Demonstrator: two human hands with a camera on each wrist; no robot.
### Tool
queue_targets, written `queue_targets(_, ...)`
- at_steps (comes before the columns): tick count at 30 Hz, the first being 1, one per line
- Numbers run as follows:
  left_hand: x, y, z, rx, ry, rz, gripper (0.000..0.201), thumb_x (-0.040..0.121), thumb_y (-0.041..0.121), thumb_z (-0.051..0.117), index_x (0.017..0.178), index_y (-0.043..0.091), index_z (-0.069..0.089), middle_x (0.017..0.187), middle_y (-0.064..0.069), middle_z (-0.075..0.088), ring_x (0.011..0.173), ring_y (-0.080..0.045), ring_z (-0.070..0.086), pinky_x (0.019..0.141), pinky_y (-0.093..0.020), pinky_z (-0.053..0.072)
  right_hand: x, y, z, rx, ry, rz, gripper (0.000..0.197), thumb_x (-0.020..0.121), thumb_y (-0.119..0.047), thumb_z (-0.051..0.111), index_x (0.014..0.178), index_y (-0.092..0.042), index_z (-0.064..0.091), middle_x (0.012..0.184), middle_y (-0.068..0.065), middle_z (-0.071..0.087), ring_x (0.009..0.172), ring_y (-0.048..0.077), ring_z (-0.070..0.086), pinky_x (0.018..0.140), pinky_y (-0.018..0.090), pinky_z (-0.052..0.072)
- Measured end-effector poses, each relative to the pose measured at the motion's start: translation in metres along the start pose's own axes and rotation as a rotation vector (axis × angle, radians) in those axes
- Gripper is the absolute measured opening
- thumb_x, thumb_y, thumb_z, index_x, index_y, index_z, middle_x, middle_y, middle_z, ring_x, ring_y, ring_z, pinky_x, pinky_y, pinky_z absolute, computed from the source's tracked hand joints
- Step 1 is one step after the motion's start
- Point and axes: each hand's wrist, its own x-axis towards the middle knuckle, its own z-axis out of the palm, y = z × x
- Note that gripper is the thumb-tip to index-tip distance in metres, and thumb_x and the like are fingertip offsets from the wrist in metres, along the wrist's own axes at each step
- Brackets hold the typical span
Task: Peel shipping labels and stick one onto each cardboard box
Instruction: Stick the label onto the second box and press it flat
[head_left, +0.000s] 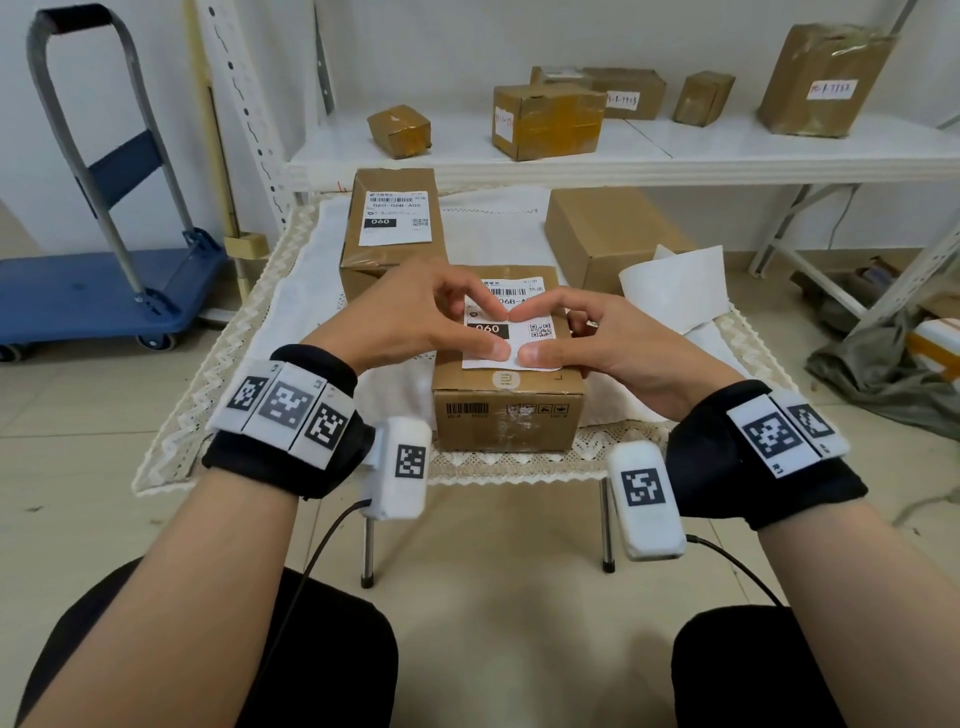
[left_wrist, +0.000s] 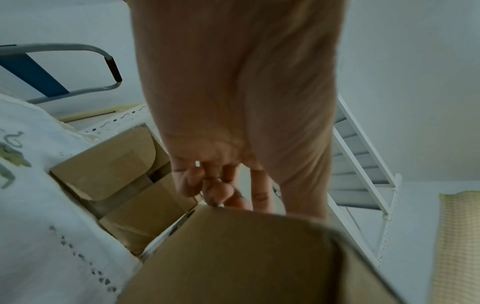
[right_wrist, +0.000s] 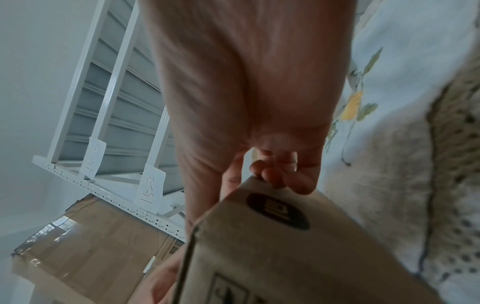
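Note:
A brown cardboard box (head_left: 509, 410) stands at the near edge of the small table, with a white shipping label (head_left: 540, 332) lying flat on its top. My left hand (head_left: 491, 332) and right hand (head_left: 530, 333) meet over the label, and both thumbs and index fingertips press on it. The other fingers are curled in; those of the right hand sit at the box's right edge. In the wrist views the same box (left_wrist: 246, 257) (right_wrist: 298, 257) fills the foreground under the fingers (left_wrist: 221, 189) (right_wrist: 280, 174). Behind on the left is a box (head_left: 395, 249) bearing a label (head_left: 396, 218). At the back right stands a bare box (head_left: 608, 234).
A curled white backing sheet (head_left: 680, 291) lies at the table's right. A lace-edged white cloth (head_left: 218, 364) covers the table. Behind it a white shelf (head_left: 675, 156) holds several taped boxes. On the floor to the left stands a blue platform trolley (head_left: 93, 296).

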Motion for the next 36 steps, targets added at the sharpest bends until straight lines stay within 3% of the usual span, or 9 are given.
queue_targets(3, 0.002, 0.001, 0.002, 0.053, -0.016, -0.038, 0.051, 0.071, 0.04, 0.089, 0.117, 0.028, 0.071, 0.083, 0.003, 0.045, 0.073, -0.01, 0.044, 0.066, -0.027, 0.034, -0.005, -0.004, -0.001, -0.016, -0.03, 0.028, 0.054, 0.068, -0.038, 0.086, 0.119, -0.038, 0.07, 0.121, 0.006, 0.067, 0.121, 0.037, 0.056, 0.106, 0.058, 0.044)
queue_targets(7, 0.004, 0.002, 0.002, 0.12, -0.052, -0.067, 0.07, 0.069, 0.045, 0.087, 0.132, 0.032, 0.061, 0.09, 0.005, 0.045, 0.08, -0.01, 0.045, 0.068, -0.025, 0.036, -0.007, -0.005, -0.001, -0.042, -0.052, 0.046, 0.057, 0.075, -0.032, 0.086, 0.127, -0.041, 0.064, 0.126, 0.005, 0.066, 0.122, 0.03, 0.055, 0.105, 0.055, 0.046)
queue_targets(10, 0.004, 0.001, 0.0, 0.121, -0.101, -0.081, 0.09, 0.057, 0.057, 0.082, 0.139, 0.033, 0.055, 0.111, 0.004, 0.055, 0.099, -0.011, 0.053, 0.083, -0.026, 0.046, -0.007, -0.006, -0.001, -0.037, -0.051, 0.051, 0.061, 0.074, -0.033, 0.085, 0.131, -0.041, 0.062, 0.127, 0.006, 0.066, 0.122, 0.028, 0.056, 0.106, 0.052, 0.047)
queue_targets(14, 0.006, -0.003, -0.001, 0.162, -0.123, -0.136, 0.109, 0.047, 0.078, 0.086, 0.144, 0.043, 0.049, 0.128, 0.002, 0.047, 0.113, -0.018, 0.051, 0.093, -0.029, 0.045, -0.005, -0.004, 0.002, -0.024, -0.043, 0.056, 0.069, 0.069, -0.044, 0.084, 0.134, -0.045, 0.059, 0.127, 0.008, 0.064, 0.122, 0.029, 0.057, 0.106, 0.054, 0.047)
queue_targets(19, 0.008, -0.004, 0.001, 0.22, -0.096, -0.2, 0.107, 0.053, 0.074, 0.07, 0.151, 0.049, 0.036, 0.123, 0.0, 0.036, 0.127, -0.029, 0.044, 0.109, -0.039, 0.039, 0.001, 0.002, 0.002, -0.012, -0.013, 0.064, 0.061, 0.081, -0.042, 0.081, 0.137, -0.049, 0.056, 0.121, 0.008, 0.064, 0.119, 0.037, 0.06, 0.103, 0.056, 0.048)
queue_targets(22, 0.009, -0.007, 0.003, 0.203, -0.068, -0.227, 0.108, 0.055, 0.08, 0.067, 0.153, 0.048, 0.034, 0.136, -0.006, 0.041, 0.133, -0.031, 0.044, 0.11, -0.04, 0.039, 0.005, 0.003, 0.004, -0.005, 0.022, 0.065, 0.057, 0.086, -0.044, 0.076, 0.138, -0.049, 0.054, 0.11, 0.009, 0.058, 0.114, 0.04, 0.063, 0.101, 0.058, 0.049)
queue_targets(26, 0.012, -0.012, 0.006, 0.176, -0.071, -0.247, 0.127, 0.041, 0.101, 0.061, 0.153, 0.049, 0.033, 0.146, -0.013, 0.047, 0.134, -0.036, 0.048, 0.112, -0.047, 0.042, 0.008, 0.004, 0.007, -0.009, 0.067, 0.072, 0.061, 0.092, -0.047, 0.069, 0.147, -0.046, 0.044, 0.097, 0.001, 0.058, 0.094, 0.021, 0.063, 0.103, 0.054, 0.047)
queue_targets(31, 0.011, -0.009, 0.005, 0.192, -0.081, -0.241, 0.11, 0.059, 0.082, 0.063, 0.157, 0.043, 0.031, 0.147, -0.025, 0.043, 0.134, -0.041, 0.045, 0.11, -0.047, 0.039, 0.009, 0.002, 0.008, -0.016, 0.087, 0.087, 0.063, 0.097, -0.045, 0.063, 0.154, -0.042, 0.036, 0.089, -0.007, 0.062, 0.093, 0.018, 0.062, 0.102, 0.052, 0.049)
queue_targets(36, 0.011, -0.011, 0.002, 0.24, -0.08, -0.252, 0.115, 0.058, 0.082, 0.061, 0.159, 0.039, 0.027, 0.147, -0.021, 0.044, 0.134, -0.036, 0.046, 0.109, -0.043, 0.04, 0.009, 0.001, 0.008, -0.024, 0.116, 0.092, 0.067, 0.097, -0.044, 0.064, 0.156, -0.04, 0.032, 0.082, -0.014, 0.063, 0.09, 0.015, 0.061, 0.094, 0.048, 0.052)
